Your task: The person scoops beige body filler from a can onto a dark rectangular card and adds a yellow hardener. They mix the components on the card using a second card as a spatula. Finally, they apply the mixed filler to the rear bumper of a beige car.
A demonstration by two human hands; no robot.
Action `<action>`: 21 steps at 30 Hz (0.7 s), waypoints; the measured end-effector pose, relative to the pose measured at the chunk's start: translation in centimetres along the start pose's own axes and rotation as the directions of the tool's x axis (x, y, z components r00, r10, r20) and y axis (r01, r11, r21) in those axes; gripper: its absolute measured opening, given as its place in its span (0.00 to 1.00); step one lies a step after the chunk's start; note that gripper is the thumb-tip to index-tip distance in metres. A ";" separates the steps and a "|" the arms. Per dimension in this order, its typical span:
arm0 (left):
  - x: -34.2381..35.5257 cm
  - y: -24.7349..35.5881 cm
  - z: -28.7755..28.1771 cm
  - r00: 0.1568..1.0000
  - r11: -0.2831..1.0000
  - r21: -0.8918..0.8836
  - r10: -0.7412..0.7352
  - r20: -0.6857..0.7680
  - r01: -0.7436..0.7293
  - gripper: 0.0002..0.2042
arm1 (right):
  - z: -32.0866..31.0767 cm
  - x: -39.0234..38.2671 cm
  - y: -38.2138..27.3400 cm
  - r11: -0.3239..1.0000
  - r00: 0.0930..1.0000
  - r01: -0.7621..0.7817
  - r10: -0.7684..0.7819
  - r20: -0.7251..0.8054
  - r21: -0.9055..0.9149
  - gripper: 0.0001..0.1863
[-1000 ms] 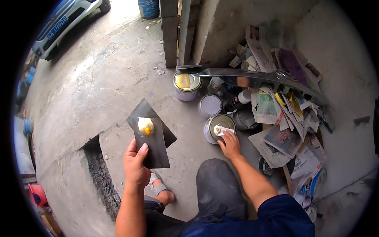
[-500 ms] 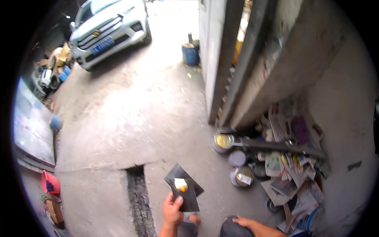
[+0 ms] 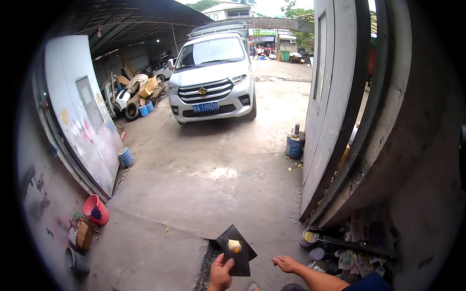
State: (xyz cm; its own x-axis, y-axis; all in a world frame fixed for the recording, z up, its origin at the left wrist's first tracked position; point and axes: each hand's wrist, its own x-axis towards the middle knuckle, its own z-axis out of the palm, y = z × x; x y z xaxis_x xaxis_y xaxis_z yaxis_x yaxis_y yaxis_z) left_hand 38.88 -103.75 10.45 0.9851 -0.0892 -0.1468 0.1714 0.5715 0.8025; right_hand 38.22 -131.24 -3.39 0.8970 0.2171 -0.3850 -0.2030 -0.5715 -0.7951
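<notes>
White characters marked the blue rectangular number plate point(image 3: 206, 107) on a white van point(image 3: 206, 73). The left hand point(image 3: 221, 273) pinched overlapping flat black sheets point(image 3: 241, 266) bearing a cream mound point(image 3: 234, 245) with an orange dab point(image 3: 237, 250); nearby, the right hand point(image 3: 287, 265) curled, contents indiscernible.

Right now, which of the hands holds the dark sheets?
The left hand, its thumb over the front dark sheet below cream paste; the right hand touches neither sheet.

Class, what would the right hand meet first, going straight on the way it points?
Probably the dark plates held by the left hand, near their right corner, though depth is unclear.
</notes>
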 end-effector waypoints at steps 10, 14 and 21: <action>-2.3 5.6 0.8 0.994 0.984 -0.149 0.086 -0.069 -0.096 0.14 | -1.9 4.0 -9.9 0.856 0.846 0.378 -0.474 0.244 0.352 0.09; -2.5 5.6 2.1 0.977 0.973 -0.138 0.167 -0.133 -0.185 0.15 | -3.9 3.9 -14.8 0.897 0.894 0.246 -0.357 0.272 0.368 0.14; -0.8 5.0 6.3 0.943 0.950 -0.112 0.264 -0.204 -0.291 0.15 | -7.9 5.7 -18.1 0.886 0.839 0.386 -0.454 0.301 0.258 0.19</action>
State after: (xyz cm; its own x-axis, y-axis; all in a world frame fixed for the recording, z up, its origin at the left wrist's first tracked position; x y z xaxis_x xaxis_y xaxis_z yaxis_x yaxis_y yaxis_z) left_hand 39.06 -106.00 18.23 0.9715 0.2330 -0.0442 -0.1248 0.6607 0.7402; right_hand 50.11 -125.94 12.49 0.7260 0.6799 -0.1034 0.0653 -0.2179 -0.9738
